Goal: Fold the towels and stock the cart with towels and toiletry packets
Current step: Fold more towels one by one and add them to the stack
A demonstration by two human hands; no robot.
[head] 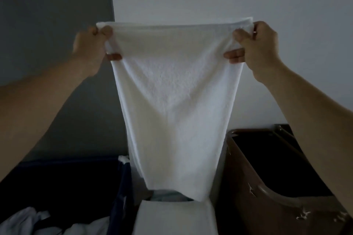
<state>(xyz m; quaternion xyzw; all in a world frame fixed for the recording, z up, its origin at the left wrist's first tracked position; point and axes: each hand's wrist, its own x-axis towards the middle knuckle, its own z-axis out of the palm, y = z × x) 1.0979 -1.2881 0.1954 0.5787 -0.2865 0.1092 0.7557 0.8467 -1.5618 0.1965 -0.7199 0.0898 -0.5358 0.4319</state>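
Below the hanging towel (175,101) lies a folded towel (172,219), seemingly done; crumpled linen (28,221) lower left of it likely awaits folding. The left hand (91,47) and right hand (256,47) pinch the hanging towel's top corners, fingers clamped on cloth, its fold not yet begun.

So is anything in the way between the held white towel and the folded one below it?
Nothing visible. The white terry towel, pinched at its top corners by the left hand and right hand, hangs over the folded white towel.

White towel (174,101) hanging, both hands pinching top corners
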